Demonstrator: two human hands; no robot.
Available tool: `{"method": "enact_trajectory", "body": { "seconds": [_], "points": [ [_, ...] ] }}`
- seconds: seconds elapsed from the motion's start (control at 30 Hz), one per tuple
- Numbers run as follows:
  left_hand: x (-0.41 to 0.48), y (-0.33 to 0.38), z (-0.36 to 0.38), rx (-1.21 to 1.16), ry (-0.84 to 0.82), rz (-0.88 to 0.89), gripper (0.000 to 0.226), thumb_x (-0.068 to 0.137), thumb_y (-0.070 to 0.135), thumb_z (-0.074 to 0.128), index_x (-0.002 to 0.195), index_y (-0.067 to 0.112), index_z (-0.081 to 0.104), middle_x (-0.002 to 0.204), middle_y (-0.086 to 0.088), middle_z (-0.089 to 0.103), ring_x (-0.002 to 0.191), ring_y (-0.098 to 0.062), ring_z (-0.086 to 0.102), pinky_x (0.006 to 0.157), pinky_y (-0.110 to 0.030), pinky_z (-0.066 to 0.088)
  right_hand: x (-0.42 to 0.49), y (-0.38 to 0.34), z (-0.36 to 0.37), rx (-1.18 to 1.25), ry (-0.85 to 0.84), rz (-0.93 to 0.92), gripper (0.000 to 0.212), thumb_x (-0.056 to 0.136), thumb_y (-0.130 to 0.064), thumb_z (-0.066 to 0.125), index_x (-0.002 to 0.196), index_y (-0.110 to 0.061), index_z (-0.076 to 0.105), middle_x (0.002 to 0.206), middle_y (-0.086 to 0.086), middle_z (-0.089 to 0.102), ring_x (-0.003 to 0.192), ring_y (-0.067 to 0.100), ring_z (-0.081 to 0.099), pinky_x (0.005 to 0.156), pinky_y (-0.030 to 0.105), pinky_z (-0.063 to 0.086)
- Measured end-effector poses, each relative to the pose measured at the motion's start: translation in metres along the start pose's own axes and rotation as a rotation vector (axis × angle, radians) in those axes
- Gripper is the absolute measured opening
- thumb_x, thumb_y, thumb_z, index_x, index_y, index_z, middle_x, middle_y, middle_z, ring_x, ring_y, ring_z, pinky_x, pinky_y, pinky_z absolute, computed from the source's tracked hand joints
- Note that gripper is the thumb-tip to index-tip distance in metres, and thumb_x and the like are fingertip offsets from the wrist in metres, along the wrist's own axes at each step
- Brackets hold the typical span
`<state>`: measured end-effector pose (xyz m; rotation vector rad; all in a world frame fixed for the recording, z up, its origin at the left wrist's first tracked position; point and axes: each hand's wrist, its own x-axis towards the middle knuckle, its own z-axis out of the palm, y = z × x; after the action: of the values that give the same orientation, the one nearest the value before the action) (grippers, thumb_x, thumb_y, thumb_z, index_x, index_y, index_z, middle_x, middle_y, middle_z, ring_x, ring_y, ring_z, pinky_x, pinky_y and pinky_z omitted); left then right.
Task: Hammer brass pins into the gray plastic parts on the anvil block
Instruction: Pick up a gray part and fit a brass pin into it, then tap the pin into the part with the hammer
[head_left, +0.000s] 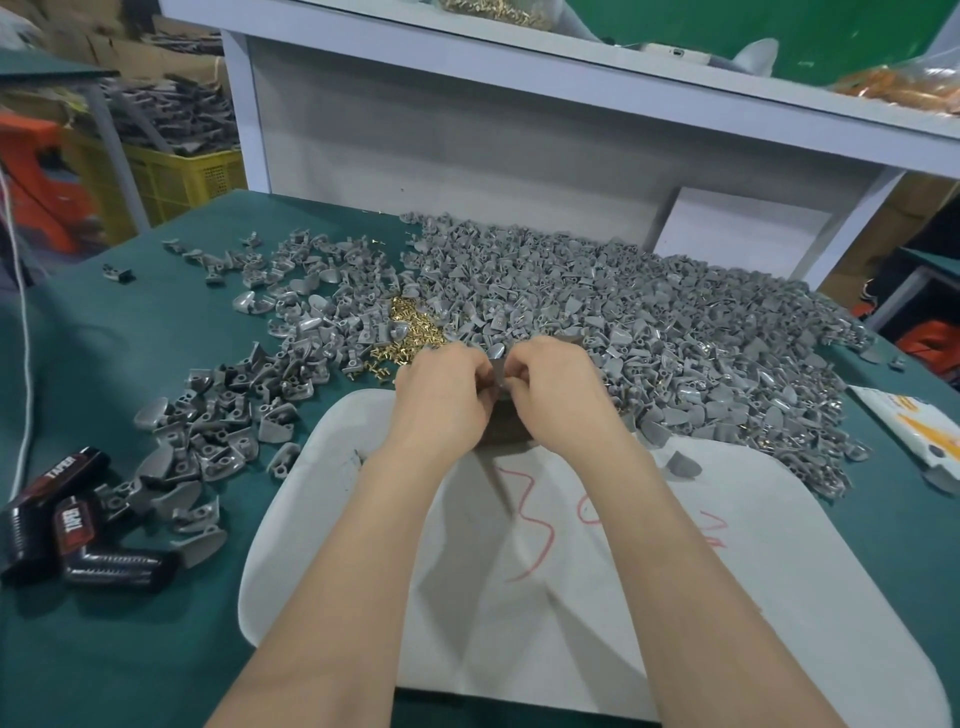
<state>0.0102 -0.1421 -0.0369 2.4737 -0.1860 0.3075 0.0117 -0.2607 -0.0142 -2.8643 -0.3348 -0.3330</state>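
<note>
While left hand (441, 395) and right hand (558, 387) pinch gray part (496, 366), fingers curl; block (501, 428) beneath.

Gray plastic parts (649, 322) beyond the right hand (558, 387), gold-yellow brass pins (410, 327) just beyond the left hand (441, 395), white sheet (571, 623) with red scrawl beneath both, teal table cover (104, 364) around, black pieces (62, 514) with red-and-white lettering far left

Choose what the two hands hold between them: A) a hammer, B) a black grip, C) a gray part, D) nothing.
C: the left hand and the right hand both pinch one gray part at their fingertips, just above the dark block; no hammer is in view.
</note>
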Motion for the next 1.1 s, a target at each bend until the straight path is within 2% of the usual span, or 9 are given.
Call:
{"method": "enact_trajectory", "body": {
  "seconds": [0.2, 0.33, 0.47, 0.57, 0.63, 0.7, 0.9, 1.0, 1.1],
  "points": [
    [0.002, 0.001, 0.000, 0.052, -0.014, 0.009, 0.007, 0.088, 0.021, 0.060, 0.086, 0.020, 0.066, 0.102, -0.004, 0.064, 0.102, -0.031, 0.056, 0.085, -0.038, 0.044, 0.005, -0.007, -0.003, -0.119, -0.029, -0.003, 0.016, 0.088, -0.005, 0.049, 0.097, -0.010, 0.062, 0.105, 0.010, 0.059, 0.098, 0.029, 0.057, 0.075, 0.031, 0.042],
    [0.002, 0.000, 0.001, 0.050, -0.006, 0.000, 0.006, 0.087, 0.023, 0.061, 0.088, 0.020, 0.066, 0.101, -0.003, 0.065, 0.101, -0.030, 0.056, 0.086, -0.039, 0.045, 0.005, -0.004, 0.000, -0.075, -0.008, 0.019, 0.013, 0.088, -0.005, 0.052, 0.094, -0.012, 0.062, 0.103, 0.009, 0.059, 0.096, 0.028, 0.057, 0.070, 0.028, 0.038],
    [0.000, 0.000, 0.001, 0.000, 0.016, -0.035, 0.005, 0.086, 0.026, 0.064, 0.088, 0.023, 0.067, 0.097, 0.001, 0.067, 0.101, -0.027, 0.058, 0.089, -0.040, 0.045, -0.001, 0.009, 0.001, 0.098, 0.030, 0.058, 0.015, 0.091, -0.018, 0.056, 0.099, -0.015, 0.069, 0.105, 0.007, 0.060, 0.099, 0.024, 0.056, 0.086, 0.030, 0.043],
    [0.000, 0.000, 0.001, -0.007, 0.015, -0.046, 0.004, 0.086, 0.027, 0.064, 0.084, 0.025, 0.066, 0.092, 0.003, 0.068, 0.099, -0.024, 0.059, 0.090, -0.040, 0.045, -0.013, 0.035, -0.005, 0.192, 0.142, 0.276, 0.025, 0.094, -0.035, 0.054, 0.104, -0.017, 0.068, 0.101, 0.006, 0.063, 0.096, 0.026, 0.058, 0.088, 0.034, 0.045],
    [0.000, 0.001, 0.001, -0.014, 0.012, -0.051, 0.004, 0.086, 0.026, 0.064, 0.082, 0.025, 0.065, 0.089, 0.004, 0.068, 0.096, -0.023, 0.059, 0.089, -0.040, 0.046, -0.020, 0.050, -0.005, 0.046, -0.026, 0.433, 0.032, 0.092, -0.043, 0.054, 0.091, -0.012, 0.064, 0.085, 0.007, 0.063, 0.086, 0.030, 0.060, 0.077, 0.035, 0.050],
    [-0.001, 0.001, 0.001, -0.021, 0.014, -0.054, 0.005, 0.086, 0.025, 0.063, 0.081, 0.025, 0.064, 0.088, 0.004, 0.067, 0.094, -0.022, 0.060, 0.089, -0.040, 0.047, -0.024, 0.052, -0.003, -0.016, -0.168, 0.490, 0.026, 0.091, -0.036, 0.056, 0.093, -0.010, 0.060, 0.088, 0.009, 0.064, 0.084, 0.029, 0.061, 0.075, 0.035, 0.051],
    [-0.002, 0.001, 0.001, -0.033, 0.014, -0.068, 0.003, 0.085, 0.024, 0.063, 0.082, 0.024, 0.065, 0.091, 0.003, 0.066, 0.094, -0.022, 0.059, 0.087, -0.040, 0.048, -0.022, 0.049, -0.010, 0.183, -0.102, 0.495, 0.020, 0.092, -0.021, 0.053, 0.106, -0.008, 0.048, 0.094, 0.012, 0.061, 0.081, 0.031, 0.063, 0.073, 0.044, 0.054],
    [-0.001, 0.001, 0.000, -0.038, 0.016, -0.075, 0.004, 0.085, 0.025, 0.064, 0.081, 0.023, 0.064, 0.091, 0.002, 0.067, 0.094, -0.023, 0.060, 0.087, -0.041, 0.048, -0.027, 0.051, -0.017, 0.235, -0.114, 0.479, 0.023, 0.091, -0.021, 0.053, 0.109, -0.010, 0.044, 0.092, 0.011, 0.062, 0.073, 0.027, 0.062, 0.059, 0.034, 0.048],
    [-0.001, 0.002, 0.000, -0.051, 0.016, -0.070, 0.006, 0.085, 0.024, 0.064, 0.079, 0.022, 0.065, 0.088, 0.000, 0.068, 0.092, -0.024, 0.060, 0.085, -0.041, 0.049, -0.037, 0.049, -0.020, 0.138, 0.089, 0.389, 0.040, 0.093, -0.019, 0.051, 0.132, -0.020, 0.044, 0.101, 0.011, 0.064, 0.077, 0.027, 0.057, 0.062, 0.033, 0.045]
  ]
}}
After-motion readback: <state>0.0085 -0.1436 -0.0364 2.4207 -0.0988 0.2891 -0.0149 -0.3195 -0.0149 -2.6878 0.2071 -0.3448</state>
